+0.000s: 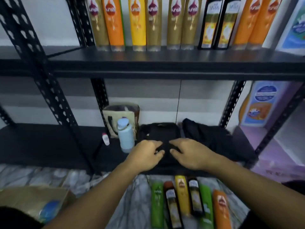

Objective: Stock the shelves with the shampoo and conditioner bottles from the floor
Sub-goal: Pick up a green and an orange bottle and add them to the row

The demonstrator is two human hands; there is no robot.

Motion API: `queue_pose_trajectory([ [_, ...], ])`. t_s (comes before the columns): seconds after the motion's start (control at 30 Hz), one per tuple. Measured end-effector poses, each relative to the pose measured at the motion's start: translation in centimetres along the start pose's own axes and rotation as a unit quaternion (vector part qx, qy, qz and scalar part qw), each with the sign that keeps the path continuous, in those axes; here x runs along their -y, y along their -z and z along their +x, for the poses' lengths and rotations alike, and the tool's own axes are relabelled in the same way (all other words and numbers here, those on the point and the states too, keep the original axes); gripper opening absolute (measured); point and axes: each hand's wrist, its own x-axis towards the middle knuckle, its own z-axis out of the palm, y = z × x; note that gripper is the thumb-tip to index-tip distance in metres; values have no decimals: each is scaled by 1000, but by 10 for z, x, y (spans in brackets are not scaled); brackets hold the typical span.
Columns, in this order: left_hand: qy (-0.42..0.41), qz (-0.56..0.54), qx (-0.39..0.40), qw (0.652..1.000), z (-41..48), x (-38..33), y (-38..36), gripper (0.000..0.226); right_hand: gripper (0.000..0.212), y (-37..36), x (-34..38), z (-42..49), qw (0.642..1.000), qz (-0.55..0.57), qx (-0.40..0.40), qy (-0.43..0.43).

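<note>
Head view: upper shelf (165,63) already carried a row of upright bottles (153,23) — gold, orange, yellow, two black ones, more orange at right. Left part of that shelf bare. Looked partly stocked, not finished.

On the floor (137,204), near and right of centre: six bottles lying flat side by side — green bottle (156,204), dark bottle with brown cap (171,205), yellow bottle (181,195), second dark bottle (195,197), second green (206,209), orange bottle (220,210). None picked up yet.

Left hand (145,154) and right hand (189,154) both reached over the lower shelf (41,146), close together, fingers loosely curled, resting on or just above a black bag (158,131). Nothing visibly gripped; contact with the bag could not be confirmed through motion blur.

Lower shelf held non-task stuff: pale blue water bottle (125,136), tote bag (122,116) behind it, small white container (105,138) at left, dark cloth (211,134) at right.

Judgement: roughly two thirds done by count. Remaining: all six floor bottles. Lower shelf probably needed clearing first, or the bare left end of the upper shelf used.
</note>
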Motion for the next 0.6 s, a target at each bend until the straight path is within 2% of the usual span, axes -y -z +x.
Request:
queue_pose_trajectory([
  [0.1, 63, -19, 97, 993, -12, 24, -63, 49, 54, -71, -26, -1, 992, 2, 116, -55],
  [0.2, 118, -38, 145, 982, -21, 46, -112, 36, 48, -127, -43, -1, 980, 10, 172, -97],
  [0.27, 142, -46, 162, 975, -24, 57, -138, 33, 48, -159, -52, -1, 973, 22, 190, -127],
  [0.4, 175, -55, 203, 962, -21, 82, -177, 48, 48, -217, -63, 10, 959, 79, 210, -175],
  [0.6, 226, -105, 229, 941, -4, 127, -230, 54, 53, -281, -81, 41, 932, 180, 196, -245],
])
